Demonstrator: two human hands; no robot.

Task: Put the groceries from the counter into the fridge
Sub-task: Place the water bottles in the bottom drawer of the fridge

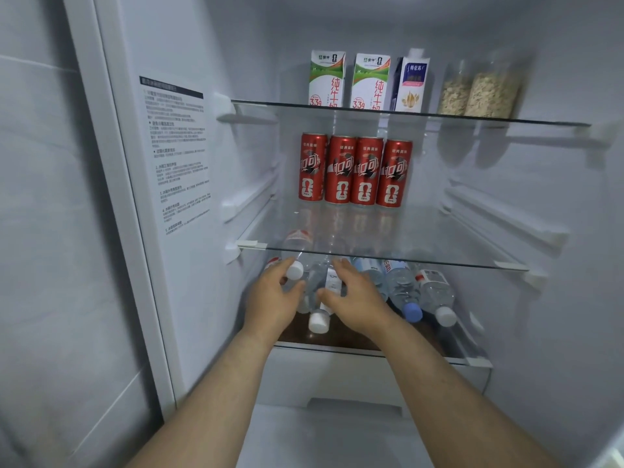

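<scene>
Several clear water bottles lie on their sides on the fridge's low shelf, caps toward me. My left hand reaches in at the left, its fingers and thumb curled round the neck of a white-capped bottle. My right hand lies beside it with fairly straight fingers, resting on the bottles, its thumb against a middle bottle whose white cap points at me. Further right lie a blue-capped bottle and another white-capped bottle.
Several red cola cans stand at the back of the middle glass shelf. The top shelf carries two milk cartons, a blue carton and jars of oats. A white drawer sits below; a label covers the left wall.
</scene>
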